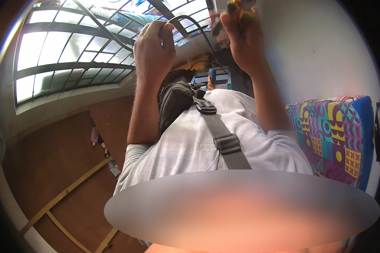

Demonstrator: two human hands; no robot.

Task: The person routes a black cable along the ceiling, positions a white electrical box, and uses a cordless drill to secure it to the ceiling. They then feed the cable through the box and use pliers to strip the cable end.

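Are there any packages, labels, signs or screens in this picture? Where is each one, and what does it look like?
No packages, signs or screens show.
Pale blue mark: on the grey T-shirt near the right arm, small, too blurred to tell whether it is a label or a print.
Otherwise: the left hand grips a dark cable and the right hand holds an orange-handled tool, neither showing a label.

Bright window [71, 55] backlight; fisheye-bent edges; blurred oval low.
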